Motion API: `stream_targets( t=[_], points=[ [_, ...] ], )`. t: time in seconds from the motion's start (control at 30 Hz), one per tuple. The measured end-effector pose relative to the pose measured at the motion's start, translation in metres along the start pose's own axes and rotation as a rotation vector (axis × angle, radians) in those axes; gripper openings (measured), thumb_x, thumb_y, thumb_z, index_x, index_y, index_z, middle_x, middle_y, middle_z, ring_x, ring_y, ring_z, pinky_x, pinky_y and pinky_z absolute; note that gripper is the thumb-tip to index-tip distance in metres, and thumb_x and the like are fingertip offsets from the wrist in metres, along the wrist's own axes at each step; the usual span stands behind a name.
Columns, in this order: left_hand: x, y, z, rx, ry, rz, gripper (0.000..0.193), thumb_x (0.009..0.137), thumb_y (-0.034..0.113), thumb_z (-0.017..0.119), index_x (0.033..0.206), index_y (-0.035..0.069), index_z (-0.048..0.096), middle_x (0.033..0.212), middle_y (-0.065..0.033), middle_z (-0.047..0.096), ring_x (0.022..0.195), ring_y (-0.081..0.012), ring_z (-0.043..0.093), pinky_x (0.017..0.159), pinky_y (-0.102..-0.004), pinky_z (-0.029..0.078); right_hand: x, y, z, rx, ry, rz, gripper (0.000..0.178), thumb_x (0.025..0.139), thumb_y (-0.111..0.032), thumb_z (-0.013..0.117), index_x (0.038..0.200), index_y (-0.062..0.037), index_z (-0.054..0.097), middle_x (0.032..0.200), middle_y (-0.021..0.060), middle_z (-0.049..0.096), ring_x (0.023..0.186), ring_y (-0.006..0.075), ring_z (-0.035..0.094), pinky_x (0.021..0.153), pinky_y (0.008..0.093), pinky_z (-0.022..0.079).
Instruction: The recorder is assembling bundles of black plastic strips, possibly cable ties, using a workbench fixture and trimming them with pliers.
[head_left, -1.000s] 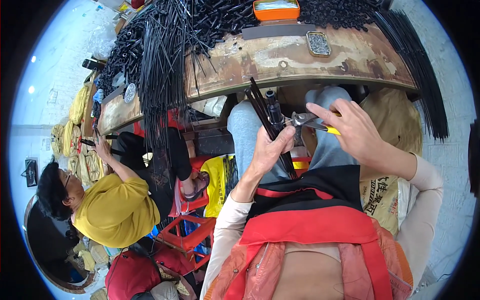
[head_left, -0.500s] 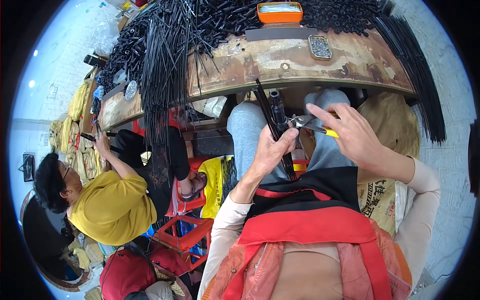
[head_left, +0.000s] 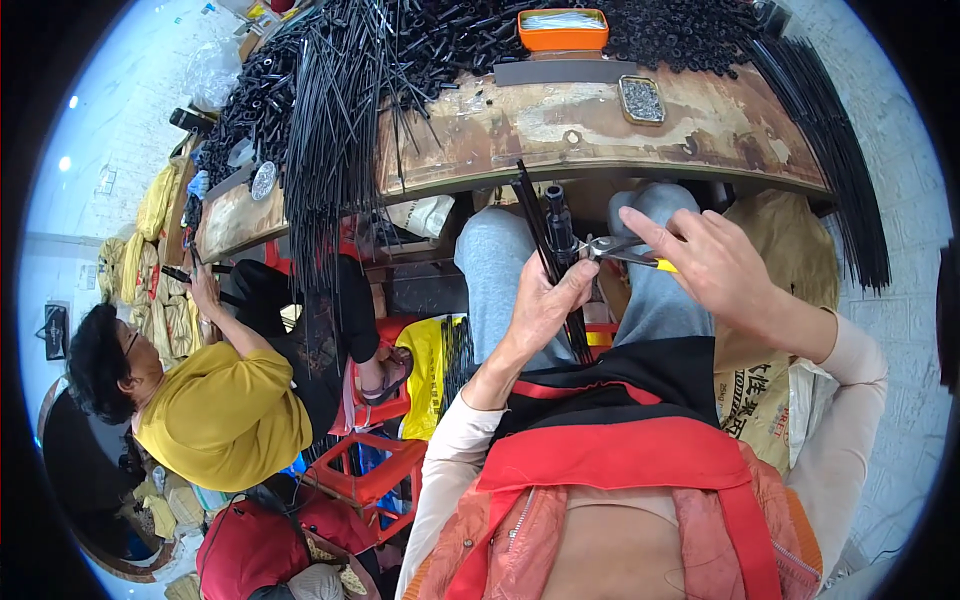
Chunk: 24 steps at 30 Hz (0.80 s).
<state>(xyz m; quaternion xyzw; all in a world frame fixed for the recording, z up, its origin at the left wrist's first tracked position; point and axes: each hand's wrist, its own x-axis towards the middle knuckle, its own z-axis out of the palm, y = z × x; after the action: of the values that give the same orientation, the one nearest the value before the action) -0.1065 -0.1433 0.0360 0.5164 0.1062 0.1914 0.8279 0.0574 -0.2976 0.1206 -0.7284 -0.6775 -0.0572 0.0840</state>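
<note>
In my lap, my left hand (head_left: pixel 549 298) is closed round a black tubular part (head_left: pixel 560 225) and some thin black rods (head_left: pixel 529 210) that run alongside it. My right hand (head_left: pixel 706 258) grips pliers (head_left: pixel 632 254) with yellow on the handle, its index finger stretched out. The metal jaws of the pliers meet the side of the tubular part, just by my left thumb. Whatever lies between the jaws is too small to make out.
A worn wooden table (head_left: pixel 520 135) spans the front, heaped with black parts (head_left: pixel 440 60). Long black rods (head_left: pixel 335 140) overhang its edge. On it stand an orange box (head_left: pixel 562 38) and a tray of small metal pieces (head_left: pixel 641 100). At left sits a co-worker in a yellow top (head_left: pixel 225 415).
The pliers' handles look spread slightly wider than before, with the jaws still at the tubular part. Both hands stay in nearly the same place.
</note>
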Motion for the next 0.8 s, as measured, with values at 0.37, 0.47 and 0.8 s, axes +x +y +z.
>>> stream_targets(
  t=[0.37,0.47,0.8],
  points=[
    [-0.003,0.004,-0.002,-0.152,-0.103,-0.138,0.017,0.095,0.020,0.062,0.091,0.007,0.053,0.066,0.0061,0.043,0.056,-0.0037,0.036,0.049,-0.0219,0.029,-0.010,-0.008,-0.010,0.832,-0.285,0.224,0.054,0.081,-0.011,0.069,0.128,-0.0003,0.044,0.071,0.0090,0.056,0.060,0.0207,0.061,0.055,0.0302,0.048],
    [0.004,0.006,0.008,-0.087,0.004,-0.136,0.014,0.095,0.017,0.062,0.092,0.008,0.052,0.065,0.0064,0.042,0.055,-0.0038,0.036,0.049,-0.0219,0.029,-0.002,0.006,0.009,0.197,0.294,-0.117,0.055,0.082,-0.013,0.065,0.132,-0.0021,0.044,0.070,0.0117,0.055,0.067,0.0283,0.062,0.061,0.0353,0.050],
    [-0.005,0.000,-0.008,-0.056,-0.144,-0.130,0.027,0.094,0.030,0.062,0.095,0.007,0.048,0.068,0.0028,0.043,0.057,-0.0066,0.036,0.052,-0.0233,0.030,-0.005,-0.006,-0.020,1.261,-0.777,0.488,0.044,0.084,-0.019,0.069,0.116,0.0017,0.046,0.077,0.0092,0.057,0.064,0.0169,0.061,0.055,0.0300,0.045]
  ],
)
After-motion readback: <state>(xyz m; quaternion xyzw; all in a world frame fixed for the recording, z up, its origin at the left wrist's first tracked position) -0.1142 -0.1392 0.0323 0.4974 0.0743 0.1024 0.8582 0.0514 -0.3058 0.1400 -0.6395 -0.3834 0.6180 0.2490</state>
